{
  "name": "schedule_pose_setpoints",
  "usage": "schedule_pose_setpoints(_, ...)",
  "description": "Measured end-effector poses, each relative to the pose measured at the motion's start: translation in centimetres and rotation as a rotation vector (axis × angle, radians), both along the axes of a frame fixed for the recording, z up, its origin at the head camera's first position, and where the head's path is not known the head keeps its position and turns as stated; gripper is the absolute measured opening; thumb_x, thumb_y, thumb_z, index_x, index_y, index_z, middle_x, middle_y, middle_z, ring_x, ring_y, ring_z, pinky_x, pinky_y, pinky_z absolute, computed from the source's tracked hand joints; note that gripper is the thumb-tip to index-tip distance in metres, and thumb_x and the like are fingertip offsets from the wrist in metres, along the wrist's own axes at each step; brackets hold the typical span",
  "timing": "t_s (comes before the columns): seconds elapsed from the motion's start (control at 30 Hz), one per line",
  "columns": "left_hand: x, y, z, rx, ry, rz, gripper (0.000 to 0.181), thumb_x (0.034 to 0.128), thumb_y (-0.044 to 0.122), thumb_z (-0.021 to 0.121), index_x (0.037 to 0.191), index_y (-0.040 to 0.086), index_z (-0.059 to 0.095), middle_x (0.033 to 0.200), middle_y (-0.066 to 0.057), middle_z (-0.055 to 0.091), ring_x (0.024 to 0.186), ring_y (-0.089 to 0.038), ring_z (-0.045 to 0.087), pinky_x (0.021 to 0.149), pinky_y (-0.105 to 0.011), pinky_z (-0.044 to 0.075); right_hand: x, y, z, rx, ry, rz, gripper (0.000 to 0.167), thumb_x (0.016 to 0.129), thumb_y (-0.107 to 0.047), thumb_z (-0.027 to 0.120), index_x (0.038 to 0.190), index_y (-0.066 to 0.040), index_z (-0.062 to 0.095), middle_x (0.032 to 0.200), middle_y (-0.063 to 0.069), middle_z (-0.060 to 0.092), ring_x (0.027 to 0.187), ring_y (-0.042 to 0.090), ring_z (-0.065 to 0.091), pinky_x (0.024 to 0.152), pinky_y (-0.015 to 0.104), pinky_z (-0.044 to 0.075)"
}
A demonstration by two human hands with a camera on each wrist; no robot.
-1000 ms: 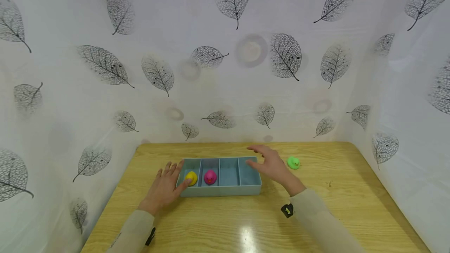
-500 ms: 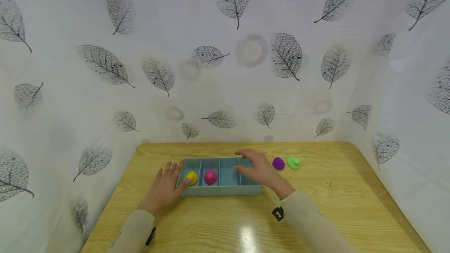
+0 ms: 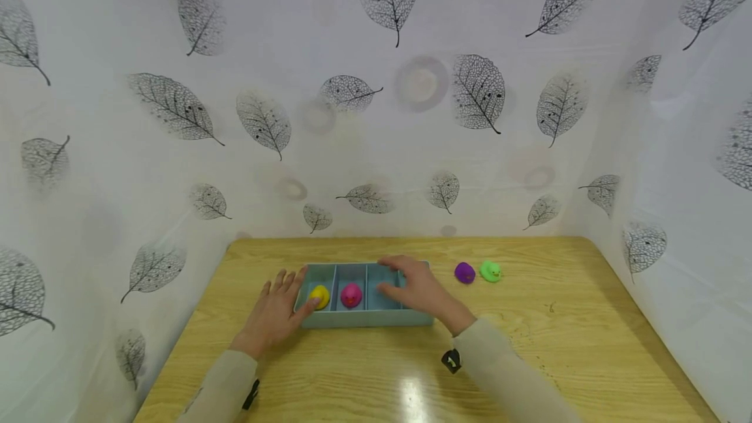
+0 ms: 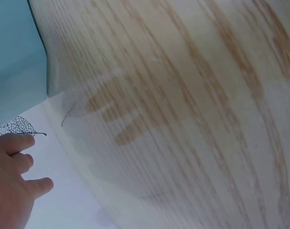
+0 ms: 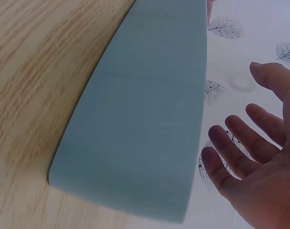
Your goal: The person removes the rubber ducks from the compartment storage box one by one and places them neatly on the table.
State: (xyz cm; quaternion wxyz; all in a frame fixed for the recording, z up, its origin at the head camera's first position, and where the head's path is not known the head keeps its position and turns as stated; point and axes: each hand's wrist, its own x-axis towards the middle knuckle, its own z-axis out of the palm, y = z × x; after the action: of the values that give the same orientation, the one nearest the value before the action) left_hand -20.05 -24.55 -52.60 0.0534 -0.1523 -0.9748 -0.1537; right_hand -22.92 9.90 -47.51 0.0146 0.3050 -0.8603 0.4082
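Blue divided tray [image 3: 367,319] stands near the far edge of the worktop [image 3: 352,377], yellow duck [image 3: 319,296] and pink duck [image 3: 351,296] in its two leftmost compartments. Left hand [image 3: 275,311] lies spread at its left end; right hand [image 3: 422,287], grip wide, hovers over its right half.

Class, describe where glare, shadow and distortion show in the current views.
Head view: bright glare on the table, low in frame; left wrist view: pale sheen, finger-shaped dark patches, wood grain curving; right wrist view: edges of the box look bowed.
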Motion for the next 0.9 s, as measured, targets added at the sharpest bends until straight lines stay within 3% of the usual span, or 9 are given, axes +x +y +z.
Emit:
schedule_pose_setpoints(0.3, 0.0, 0.0, 0.1, -0.005, -0.01, -0.002, 0.082, 0.1067, 0.059, 0.049, 0.168, 0.01, 0.025, 0.16, -0.031, 0.045, 0.156, -0.052, 0.03, 0.123, -0.073, 0.026, 0.0, -1.7, -0.6, 0.051, -0.005, 0.009, 0.054, 0.096, -0.027, 0.077, 0.142, -0.003, 0.064, 0.139, 0.014, 0.069, 0.12, 0.035, 0.069, 0.101, 0.053, 0.057)
schedule_pose_setpoints(0.6, -0.2, 0.0, 0.1, -0.007, -0.011, 0.003, 0.082, 0.1068, 0.06, 0.047, 0.168, 0.01, 0.025, 0.16, -0.031, 0.045, 0.156, -0.052, 0.03, 0.123, -0.073, 0.026, -0.3, -2.9, -1.7, 0.107, 0.009, 0.016, 0.052, 0.096, -0.028, 0.076, 0.142, -0.005, 0.064, 0.144, 0.014, 0.067, 0.134, 0.035, 0.062, 0.113, 0.054, 0.05)
schedule_pose_setpoints(0.9, -0.1, 0.0, 0.1, -0.007, -0.016, 0.004, 0.082, 0.1068, 0.061, 0.047, 0.168, 0.01, 0.025, 0.16, -0.031, 0.044, 0.156, -0.053, 0.03, 0.123, -0.074, 0.025, -0.6, -3.7, -2.0, 0.125, 0.004, 0.005, 0.051, 0.096, -0.029, 0.077, 0.14, -0.005, 0.066, 0.143, 0.014, 0.067, 0.136, 0.036, 0.061, 0.116, 0.054, 0.047)
